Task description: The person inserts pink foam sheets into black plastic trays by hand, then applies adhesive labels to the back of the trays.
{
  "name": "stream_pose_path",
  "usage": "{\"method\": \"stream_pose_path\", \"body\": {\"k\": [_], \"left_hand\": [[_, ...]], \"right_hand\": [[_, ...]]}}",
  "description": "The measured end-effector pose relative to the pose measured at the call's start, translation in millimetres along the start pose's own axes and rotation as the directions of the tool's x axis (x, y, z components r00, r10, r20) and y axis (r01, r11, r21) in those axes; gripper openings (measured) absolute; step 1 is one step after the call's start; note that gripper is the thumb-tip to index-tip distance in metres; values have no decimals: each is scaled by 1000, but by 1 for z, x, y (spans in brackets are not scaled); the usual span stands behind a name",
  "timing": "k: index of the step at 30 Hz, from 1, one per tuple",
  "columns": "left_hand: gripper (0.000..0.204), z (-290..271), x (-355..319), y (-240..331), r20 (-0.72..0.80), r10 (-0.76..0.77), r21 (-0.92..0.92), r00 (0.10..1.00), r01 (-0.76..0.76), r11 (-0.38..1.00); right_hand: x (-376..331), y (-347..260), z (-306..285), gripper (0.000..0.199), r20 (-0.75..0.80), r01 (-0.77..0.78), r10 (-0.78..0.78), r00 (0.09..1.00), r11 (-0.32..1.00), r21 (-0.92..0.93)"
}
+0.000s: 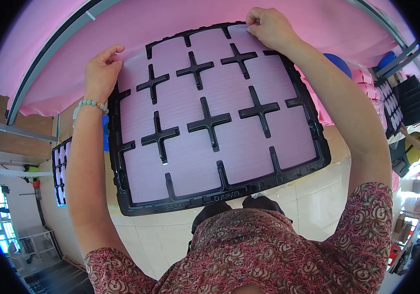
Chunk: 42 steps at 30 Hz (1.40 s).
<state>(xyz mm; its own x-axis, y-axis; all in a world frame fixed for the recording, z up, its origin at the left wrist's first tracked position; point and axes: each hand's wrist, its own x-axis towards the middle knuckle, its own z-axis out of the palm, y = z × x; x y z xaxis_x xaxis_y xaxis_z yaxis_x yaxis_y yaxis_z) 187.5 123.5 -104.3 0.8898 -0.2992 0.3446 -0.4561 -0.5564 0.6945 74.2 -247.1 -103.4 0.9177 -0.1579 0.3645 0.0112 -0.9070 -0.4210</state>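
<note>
A black plastic tray with raised cross-shaped dividers lies in front of me. A thin pale pink foam sheet fills the spaces between the dividers, whose black tops show through it. My left hand, with a beaded bracelet at the wrist, is at the sheet's far left corner. Its thumb and index finger curl around the sheet's edge, though the contact is hard to see. At the far right corner, my right hand pinches the sheet's edge just above the tray's rim.
Pink sheeting spreads behind the tray, below a grey metal rail. Another black tray with pink lining stands at left. Blue round objects and stacked pink pieces lie at right. A person in yellow is at far right.
</note>
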Motion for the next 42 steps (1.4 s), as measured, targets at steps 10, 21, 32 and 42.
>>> {"method": "stream_pose_path", "body": {"k": [10, 21, 32, 42], "left_hand": [[34, 1, -1, 0, 18, -14, 42, 1000, 14, 999], [39, -3, -15, 7, 34, 163, 258, 986, -166, 952], [23, -1, -52, 59, 215, 415, 132, 884, -447, 885], [24, -28, -105, 81, 283, 369, 189, 885, -429, 883]], "right_hand": [[0, -10, -3, 14, 100, -131, 134, 986, 991, -31], [-10, 20, -14, 22, -443, 654, -528, 725, 730, 200], [-31, -7, -25, 39, 96, 325, -310, 946, 899, -293], [-51, -4, -37, 29, 165, 293, -270, 949, 947, -135]]}}
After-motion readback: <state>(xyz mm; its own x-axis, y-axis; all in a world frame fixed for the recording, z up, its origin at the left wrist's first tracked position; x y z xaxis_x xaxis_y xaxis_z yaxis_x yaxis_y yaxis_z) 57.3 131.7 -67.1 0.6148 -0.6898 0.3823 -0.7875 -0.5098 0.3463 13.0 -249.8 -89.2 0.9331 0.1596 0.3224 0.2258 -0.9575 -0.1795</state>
